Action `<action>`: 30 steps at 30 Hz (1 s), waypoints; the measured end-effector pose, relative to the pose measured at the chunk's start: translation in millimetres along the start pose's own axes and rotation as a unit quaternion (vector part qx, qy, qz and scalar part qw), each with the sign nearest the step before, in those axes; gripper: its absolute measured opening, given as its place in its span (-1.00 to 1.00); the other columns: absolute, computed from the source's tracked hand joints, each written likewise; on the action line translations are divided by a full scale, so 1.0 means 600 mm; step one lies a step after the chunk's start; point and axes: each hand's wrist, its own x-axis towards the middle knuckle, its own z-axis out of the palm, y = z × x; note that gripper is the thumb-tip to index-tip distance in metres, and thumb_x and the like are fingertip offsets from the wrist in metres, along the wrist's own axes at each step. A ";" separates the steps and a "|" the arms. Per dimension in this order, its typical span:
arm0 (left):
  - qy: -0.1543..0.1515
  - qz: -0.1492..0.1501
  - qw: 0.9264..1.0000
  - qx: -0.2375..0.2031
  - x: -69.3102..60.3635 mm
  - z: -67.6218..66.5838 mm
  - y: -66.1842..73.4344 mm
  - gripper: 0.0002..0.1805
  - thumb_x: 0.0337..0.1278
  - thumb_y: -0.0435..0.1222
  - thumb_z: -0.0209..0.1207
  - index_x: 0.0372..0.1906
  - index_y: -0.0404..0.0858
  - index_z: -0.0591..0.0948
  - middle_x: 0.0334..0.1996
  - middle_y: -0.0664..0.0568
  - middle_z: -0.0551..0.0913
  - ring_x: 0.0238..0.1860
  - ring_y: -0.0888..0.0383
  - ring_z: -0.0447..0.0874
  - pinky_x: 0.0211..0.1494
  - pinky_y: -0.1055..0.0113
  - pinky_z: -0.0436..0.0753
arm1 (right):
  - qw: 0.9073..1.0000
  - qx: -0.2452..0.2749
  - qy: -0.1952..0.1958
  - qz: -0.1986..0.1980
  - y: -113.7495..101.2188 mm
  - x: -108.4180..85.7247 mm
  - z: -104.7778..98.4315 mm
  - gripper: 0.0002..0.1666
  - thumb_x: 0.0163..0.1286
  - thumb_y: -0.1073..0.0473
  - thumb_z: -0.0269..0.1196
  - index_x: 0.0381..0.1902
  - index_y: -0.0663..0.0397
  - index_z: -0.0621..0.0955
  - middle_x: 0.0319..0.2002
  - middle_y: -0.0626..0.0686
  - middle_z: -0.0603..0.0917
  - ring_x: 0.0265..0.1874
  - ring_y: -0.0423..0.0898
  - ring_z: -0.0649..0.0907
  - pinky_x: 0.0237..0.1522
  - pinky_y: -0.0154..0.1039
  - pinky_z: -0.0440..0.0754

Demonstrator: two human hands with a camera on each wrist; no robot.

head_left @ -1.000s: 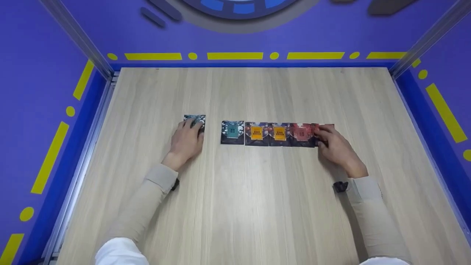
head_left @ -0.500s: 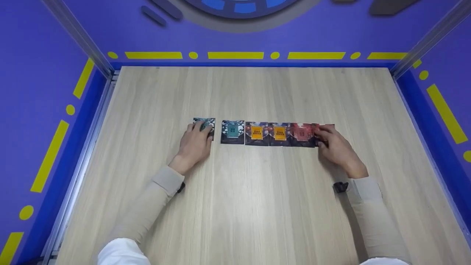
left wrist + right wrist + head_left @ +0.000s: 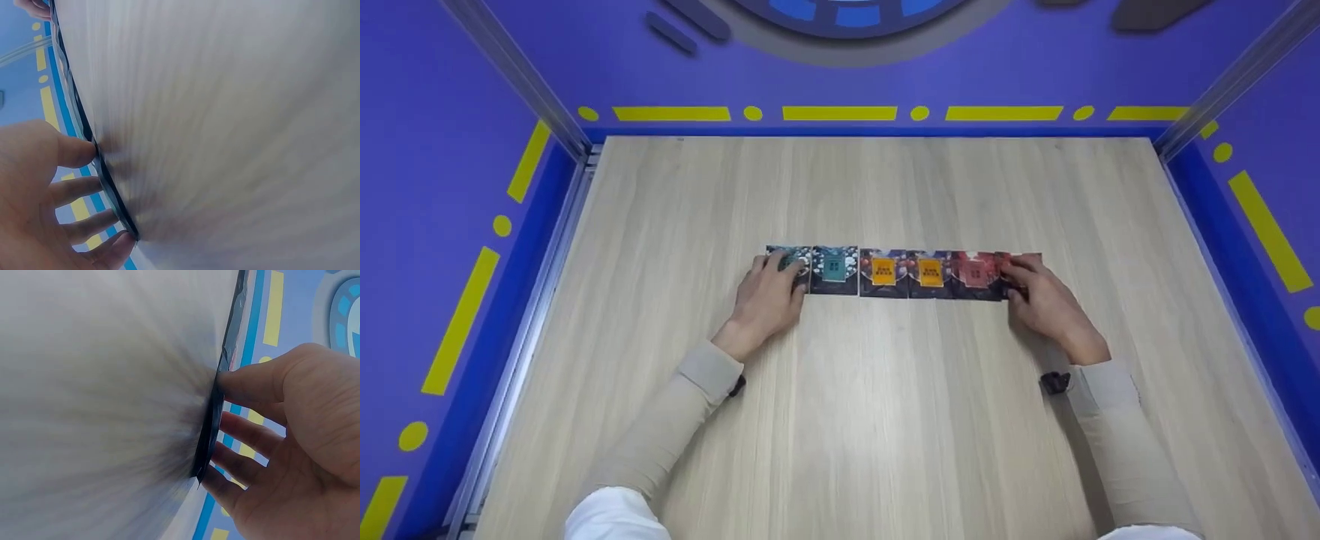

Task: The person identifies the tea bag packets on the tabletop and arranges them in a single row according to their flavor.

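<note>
In the head view, flat printed sachets lie side by side in a row. At the left end, my left hand rests its spread fingertips on a teal sachet and partly covers it. That sachet meets a second teal sachet. Two sachets with orange labels, one left and one right, follow. After them lies a red sachet. Over the right end, the fingertips of my right hand touch another red sachet, mostly hidden. Both wrist views show fingers and thumb spread along a dark sachet edge.
The row lies on a light wooden table. Blue-purple panels with yellow marks stand at the back and both sides. Metal rails run along the left edge.
My left hand has slid the teal sachet to the right, from apart to against the row's left end. My right hand has stayed in place.
</note>
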 end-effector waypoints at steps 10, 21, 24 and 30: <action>0.018 0.019 1.000 -0.015 -0.005 0.003 -0.002 -0.48 0.58 -0.13 0.12 0.48 -0.20 0.57 0.51 -0.26 0.45 0.48 -0.34 0.41 0.46 -0.22 0.52 | 1.000 0.004 0.013 -0.005 0.005 -0.007 0.005 -0.36 0.49 0.41 0.22 0.51 0.34 0.46 0.49 0.40 0.41 0.51 0.42 0.37 0.51 0.39 0.34; 0.050 0.020 0.998 -0.039 0.008 -0.033 -0.008 -0.47 0.61 -0.10 0.08 0.51 -0.20 0.53 0.54 -0.20 0.41 0.55 -0.26 0.34 0.52 -0.20 0.44 | 0.999 0.000 0.038 -0.018 0.001 0.001 -0.013 -0.45 0.54 0.36 0.22 0.45 0.34 0.53 0.49 0.41 0.42 0.49 0.42 0.39 0.49 0.41 0.34; 0.066 0.018 0.997 -0.038 0.014 -0.053 -0.014 -0.44 0.62 -0.07 0.07 0.54 -0.20 0.49 0.58 -0.19 0.38 0.60 -0.26 0.28 0.56 -0.21 0.39 | 0.998 -0.001 0.057 -0.024 -0.005 0.006 -0.023 -0.48 0.58 0.26 0.23 0.43 0.34 0.55 0.50 0.42 0.41 0.49 0.44 0.40 0.49 0.42 0.34; 0.098 0.025 0.995 -0.021 0.027 -0.088 -0.023 -0.31 0.56 0.08 0.07 0.60 -0.16 0.42 0.66 -0.19 0.26 0.68 -0.39 0.06 0.67 -0.33 0.17 | 0.995 -0.010 0.098 -0.011 -0.021 0.025 -0.047 -0.24 0.57 -0.11 0.29 0.52 0.22 0.48 0.62 0.34 0.29 0.60 0.52 0.19 0.56 0.49 0.16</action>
